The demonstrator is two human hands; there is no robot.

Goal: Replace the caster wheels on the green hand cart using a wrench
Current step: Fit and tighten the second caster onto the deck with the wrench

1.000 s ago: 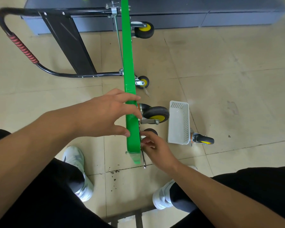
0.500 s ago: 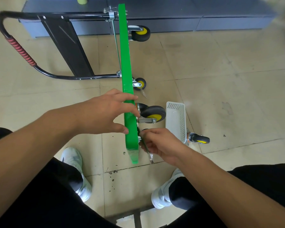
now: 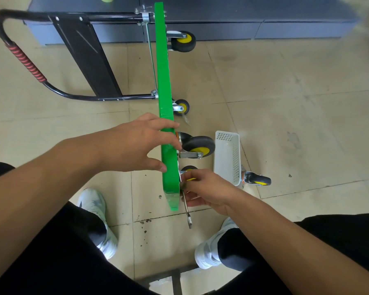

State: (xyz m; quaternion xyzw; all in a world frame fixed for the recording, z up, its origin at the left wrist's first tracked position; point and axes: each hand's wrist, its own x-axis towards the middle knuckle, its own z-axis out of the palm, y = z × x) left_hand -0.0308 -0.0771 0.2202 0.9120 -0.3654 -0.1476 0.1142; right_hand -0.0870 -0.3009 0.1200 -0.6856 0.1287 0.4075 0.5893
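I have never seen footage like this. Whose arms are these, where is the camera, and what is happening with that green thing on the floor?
There is no machine here. These are a person's own two arms, filmed by one wide camera worn on the head and looking down. That is why legs and white shoes show at the bottom.

The green thing is a hand cart tipped on its side on the tiled floor. Its black handle is to the left and its wheels stick out to the right.

The left hand grips the cart's upper edge, fingers on one side and thumb on the other. The right hand holds a slim metal wrench by the nearest wheel, which the hand mostly hides.

Right of the cart stands a white basket, with a loose wheel lying beside it.
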